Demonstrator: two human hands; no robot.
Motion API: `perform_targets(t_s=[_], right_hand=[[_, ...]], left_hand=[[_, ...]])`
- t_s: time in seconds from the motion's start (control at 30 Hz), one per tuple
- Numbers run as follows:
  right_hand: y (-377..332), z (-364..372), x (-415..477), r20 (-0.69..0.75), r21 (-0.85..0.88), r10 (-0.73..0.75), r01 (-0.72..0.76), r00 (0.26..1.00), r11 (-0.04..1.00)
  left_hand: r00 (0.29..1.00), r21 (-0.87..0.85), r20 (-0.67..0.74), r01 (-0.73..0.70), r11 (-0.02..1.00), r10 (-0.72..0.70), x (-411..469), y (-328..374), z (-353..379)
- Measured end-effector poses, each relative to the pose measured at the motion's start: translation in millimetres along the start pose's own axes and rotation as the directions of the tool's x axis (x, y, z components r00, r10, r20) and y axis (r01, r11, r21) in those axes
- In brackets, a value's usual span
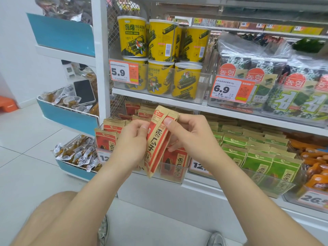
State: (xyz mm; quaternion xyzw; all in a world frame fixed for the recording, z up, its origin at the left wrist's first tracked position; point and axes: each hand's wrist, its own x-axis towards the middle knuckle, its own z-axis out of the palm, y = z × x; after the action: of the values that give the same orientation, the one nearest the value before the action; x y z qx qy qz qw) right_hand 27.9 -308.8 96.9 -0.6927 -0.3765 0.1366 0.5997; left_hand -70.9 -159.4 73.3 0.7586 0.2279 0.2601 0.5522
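Packets (158, 139) | tilted, between left grip (131, 141) and right grip (190, 137) | both pinching

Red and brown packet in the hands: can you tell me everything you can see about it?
The packet is a long, flat pouch that looks like brown kraft paper, with a red front panel, big dark characters and a small white logo near the top. It looks unopened. It is held tilted, top leaning right, before a bin of matching packets. The left hand grips its left edge; the right hand pinches its upper right side, thumb on the front.
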Motion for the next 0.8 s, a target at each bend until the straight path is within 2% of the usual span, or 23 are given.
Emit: perform_targets(t_s=[0.1,0.17,0.3,0.4,0.63,0.8], right_hand=[[2,0,0,-0.057,-0.025,-0.009,0.008,0.998,1.0],[2,2,0,-0.066,-0.026,-0.011,0.01,0.998,1.0],[3,9,-1,-0.149,0.004,-0.037,0.038,0.988,0.999],[3,10,0,-0.206,0.019,-0.081,0.087,0.975,0.996],[10,14,0,-0.143,-0.07,-0.175,0.167,0.974,0.983],[3,11,-1,-0.215,0.159,0.001,0.034,0.977,0.987]], left_hand=[[0.989,0.052,-0.022,-0.144,0.988,0.146,0,-5,1],[0.984,0.026,0.031,-0.178,0.984,0.177,-4,-4,3],[0.987,-0.282,0.149,-0.012,0.959,0.056,-11,6,10],[0.981,-0.399,0.176,-0.004,0.917,0.081,-8,5,9],[0.99,-0.508,0.09,-0.045,0.86,0.105,-8,1,12],[0.986,-0.556,0.153,0.028,0.83,0.069,-6,0,12]])
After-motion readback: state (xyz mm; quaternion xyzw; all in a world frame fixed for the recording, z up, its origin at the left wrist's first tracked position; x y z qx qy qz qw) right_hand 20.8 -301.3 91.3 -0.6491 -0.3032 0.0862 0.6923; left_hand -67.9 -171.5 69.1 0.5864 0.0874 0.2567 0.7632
